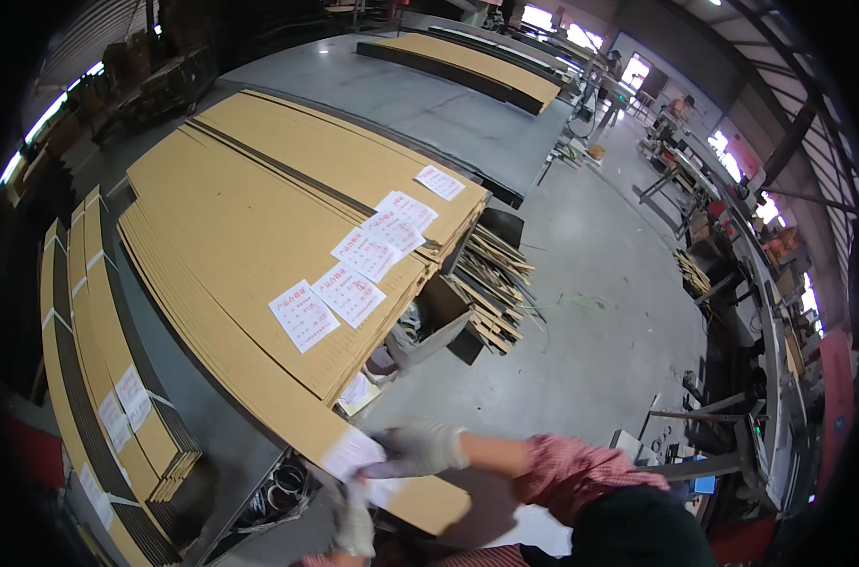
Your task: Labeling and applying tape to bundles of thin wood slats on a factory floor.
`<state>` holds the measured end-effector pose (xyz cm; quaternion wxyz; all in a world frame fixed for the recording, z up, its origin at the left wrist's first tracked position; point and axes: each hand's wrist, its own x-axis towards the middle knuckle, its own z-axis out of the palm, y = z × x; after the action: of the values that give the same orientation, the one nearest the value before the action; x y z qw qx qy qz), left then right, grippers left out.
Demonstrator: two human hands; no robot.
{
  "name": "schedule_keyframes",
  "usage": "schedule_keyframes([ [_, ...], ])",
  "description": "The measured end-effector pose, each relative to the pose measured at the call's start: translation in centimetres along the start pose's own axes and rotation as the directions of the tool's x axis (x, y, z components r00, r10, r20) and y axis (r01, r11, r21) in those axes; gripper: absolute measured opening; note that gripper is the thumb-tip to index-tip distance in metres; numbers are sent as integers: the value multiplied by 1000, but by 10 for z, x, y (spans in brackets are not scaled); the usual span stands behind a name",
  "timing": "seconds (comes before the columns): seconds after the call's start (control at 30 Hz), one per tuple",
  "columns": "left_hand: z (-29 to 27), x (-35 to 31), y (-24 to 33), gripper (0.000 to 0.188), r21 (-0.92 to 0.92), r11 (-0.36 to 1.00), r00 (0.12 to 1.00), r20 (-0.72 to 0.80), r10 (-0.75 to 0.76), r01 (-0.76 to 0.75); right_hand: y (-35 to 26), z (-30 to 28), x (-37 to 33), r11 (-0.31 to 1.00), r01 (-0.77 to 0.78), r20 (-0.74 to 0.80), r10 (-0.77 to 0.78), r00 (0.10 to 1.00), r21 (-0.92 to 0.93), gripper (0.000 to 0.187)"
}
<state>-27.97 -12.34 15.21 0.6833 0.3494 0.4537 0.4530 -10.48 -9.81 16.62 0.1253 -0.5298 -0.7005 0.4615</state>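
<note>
Both my hands wear pale work gloves and meet over a narrow brown cardboard strip (427, 503) at the lower middle. My right hand (420, 450) reaches in from the right, its fingers closed near a white printed sheet (351, 452) on the strip. Just below, my left hand (354, 525) points upward with fingers drawn together, close to the right fingertips. Whatever lies between the fingers is too small to make out. Beyond my hands, several white sheets with red print (304, 316) lie along the near end of stacked cardboard panels (250, 217).
Strapped cardboard bundles (98, 340) stand at the left. Farther back, a grey table (429, 104) carries another cardboard stack (477, 68). Thin offcuts (491, 293) fill a spot by an open box (439, 317). Black coils (283, 491) sit beside my left hand. Benches (732, 444) line the right.
</note>
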Motion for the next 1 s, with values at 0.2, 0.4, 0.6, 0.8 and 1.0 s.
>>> schedule_keyframes([
  [0.2,-24,1,-8,61,-50,909,895,207,-396,414,-11,-9,-18,935,-335,-2,338,941,116,52],
  [0.4,-38,37,-14,98,90,994,992,-116,-47,58,-13,-13,4,955,-275,-38,280,959,109,68],
  [0.6,-37,15,-6,87,564,806,966,-54,252,-179,-44,-19,30,964,-265,-77,265,961,2,57],
  [0.8,-19,-15,2,84,596,780,980,76,181,-190,-21,14,6,974,-226,-452,200,869,-3,41],
  [1.0,-19,-20,-15,81,617,716,940,137,311,-327,-27,9,-1,976,-44,-340,116,933,213,28],
])
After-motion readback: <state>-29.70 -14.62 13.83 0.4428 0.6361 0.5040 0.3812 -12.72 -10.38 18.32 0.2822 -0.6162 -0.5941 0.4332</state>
